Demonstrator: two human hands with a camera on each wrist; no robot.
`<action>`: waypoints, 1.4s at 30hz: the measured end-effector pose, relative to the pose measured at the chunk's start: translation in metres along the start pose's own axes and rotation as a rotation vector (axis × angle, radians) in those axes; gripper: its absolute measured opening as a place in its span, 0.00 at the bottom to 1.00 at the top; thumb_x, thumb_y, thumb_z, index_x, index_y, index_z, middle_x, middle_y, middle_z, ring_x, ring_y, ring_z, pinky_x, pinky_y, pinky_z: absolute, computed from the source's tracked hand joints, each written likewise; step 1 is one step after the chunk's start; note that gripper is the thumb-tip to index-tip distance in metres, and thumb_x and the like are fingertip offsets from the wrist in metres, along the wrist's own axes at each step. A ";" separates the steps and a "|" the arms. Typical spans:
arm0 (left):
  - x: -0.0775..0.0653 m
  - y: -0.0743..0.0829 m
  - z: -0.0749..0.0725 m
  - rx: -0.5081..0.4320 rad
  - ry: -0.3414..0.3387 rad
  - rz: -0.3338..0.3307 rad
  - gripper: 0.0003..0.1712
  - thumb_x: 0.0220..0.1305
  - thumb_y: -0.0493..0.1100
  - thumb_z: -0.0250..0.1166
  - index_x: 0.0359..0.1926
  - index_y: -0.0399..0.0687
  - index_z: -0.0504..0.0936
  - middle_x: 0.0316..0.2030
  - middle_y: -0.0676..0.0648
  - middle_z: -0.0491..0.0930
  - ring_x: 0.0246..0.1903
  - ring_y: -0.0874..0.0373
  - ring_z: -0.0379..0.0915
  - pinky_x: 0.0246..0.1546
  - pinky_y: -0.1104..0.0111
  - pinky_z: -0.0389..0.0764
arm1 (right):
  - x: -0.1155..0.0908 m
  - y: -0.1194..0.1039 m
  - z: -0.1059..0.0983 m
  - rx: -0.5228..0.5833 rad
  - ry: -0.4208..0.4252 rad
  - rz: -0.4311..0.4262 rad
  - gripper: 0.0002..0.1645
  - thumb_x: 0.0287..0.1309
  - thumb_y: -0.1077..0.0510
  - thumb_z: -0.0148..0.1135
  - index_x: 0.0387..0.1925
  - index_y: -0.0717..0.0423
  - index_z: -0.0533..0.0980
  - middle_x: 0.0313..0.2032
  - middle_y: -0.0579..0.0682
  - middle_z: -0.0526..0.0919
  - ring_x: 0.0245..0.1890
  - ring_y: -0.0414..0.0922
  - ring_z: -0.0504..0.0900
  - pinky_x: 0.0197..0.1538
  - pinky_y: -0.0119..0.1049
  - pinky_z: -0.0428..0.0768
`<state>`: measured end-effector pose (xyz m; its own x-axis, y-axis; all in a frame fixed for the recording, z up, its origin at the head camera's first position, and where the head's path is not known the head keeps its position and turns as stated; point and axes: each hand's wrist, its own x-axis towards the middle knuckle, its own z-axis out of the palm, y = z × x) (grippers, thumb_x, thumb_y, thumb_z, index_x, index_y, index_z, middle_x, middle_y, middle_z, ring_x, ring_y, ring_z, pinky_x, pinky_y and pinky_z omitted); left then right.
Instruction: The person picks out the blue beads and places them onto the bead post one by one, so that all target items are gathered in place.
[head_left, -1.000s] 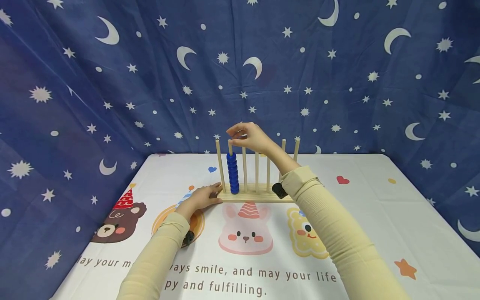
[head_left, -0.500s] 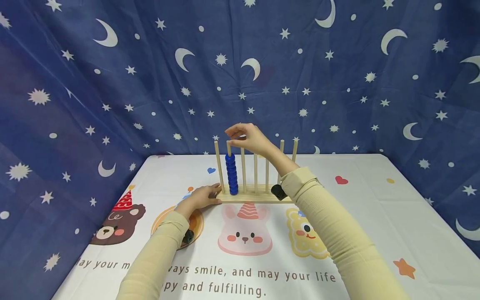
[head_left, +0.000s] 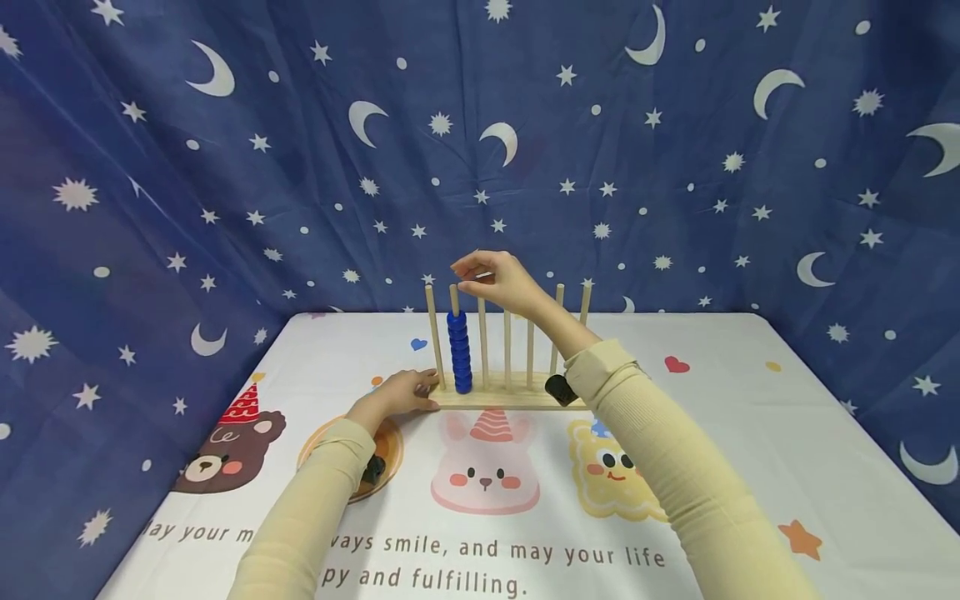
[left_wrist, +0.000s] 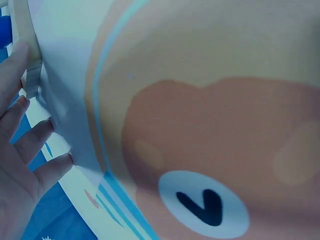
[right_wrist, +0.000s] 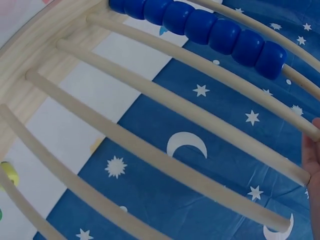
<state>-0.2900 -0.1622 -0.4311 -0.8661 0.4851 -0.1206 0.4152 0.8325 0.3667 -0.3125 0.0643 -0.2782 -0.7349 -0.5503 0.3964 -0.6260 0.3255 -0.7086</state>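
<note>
A wooden peg rack (head_left: 480, 402) stands upright on the table with several bare pegs. Blue beads (head_left: 460, 354) are stacked on its second peg from the left, with that peg's tip showing above them. My right hand (head_left: 498, 279) hovers beside the tip, thumb and fingers apart and holding no bead; only its edge enters the right wrist view. My left hand (head_left: 401, 393) rests against the rack's left end, thumb at the front. In the left wrist view its fingers (left_wrist: 37, 140) are spread, touching the rack's end and the cloth.
A white printed tablecloth (head_left: 480, 533) covers the table. Behind it hangs a blue curtain (head_left: 480, 150) with moons and stars. A small yellow-green piece (right_wrist: 10, 175) shows at the right wrist view's left edge; its kind is unclear.
The head view has shifted slightly. My right hand has drawn a little to the right of the beaded peg, whose tip now shows more. The left hand keeps its place at the rack.
</note>
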 end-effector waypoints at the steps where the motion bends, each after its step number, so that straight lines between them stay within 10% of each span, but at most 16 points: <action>1: 0.000 0.000 -0.001 -0.007 -0.004 -0.003 0.32 0.58 0.47 0.67 0.61 0.37 0.72 0.65 0.36 0.65 0.63 0.35 0.63 0.64 0.49 0.64 | -0.001 0.000 -0.001 0.000 0.000 -0.007 0.18 0.60 0.64 0.59 0.52 0.66 0.75 0.50 0.62 0.80 0.50 0.52 0.79 0.55 0.38 0.78; 15: -0.002 -0.002 -0.003 -0.007 0.011 0.017 0.29 0.57 0.45 0.67 0.58 0.35 0.75 0.62 0.35 0.69 0.60 0.35 0.66 0.62 0.49 0.66 | -0.013 0.000 -0.008 0.033 -0.013 -0.034 0.21 0.59 0.64 0.60 0.54 0.68 0.74 0.54 0.63 0.78 0.56 0.54 0.76 0.60 0.41 0.75; 28: -0.014 -0.004 0.001 -0.112 0.179 0.005 0.25 0.57 0.41 0.66 0.56 0.37 0.77 0.44 0.34 0.82 0.40 0.45 0.78 0.44 0.57 0.79 | -0.030 0.003 -0.022 0.058 0.038 -0.083 0.20 0.60 0.65 0.59 0.54 0.68 0.73 0.54 0.65 0.77 0.57 0.56 0.75 0.62 0.48 0.72; 42: -0.030 0.000 -0.001 -0.145 0.336 0.072 0.24 0.59 0.43 0.66 0.55 0.37 0.79 0.52 0.34 0.79 0.50 0.38 0.77 0.52 0.49 0.76 | -0.069 0.001 -0.034 0.059 0.068 -0.098 0.21 0.60 0.65 0.58 0.56 0.67 0.72 0.54 0.64 0.77 0.56 0.55 0.76 0.60 0.46 0.74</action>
<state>-0.2641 -0.1771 -0.4270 -0.8890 0.4065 0.2109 0.4558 0.7410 0.4931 -0.2714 0.1287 -0.2866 -0.6879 -0.5236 0.5026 -0.6808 0.2255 -0.6969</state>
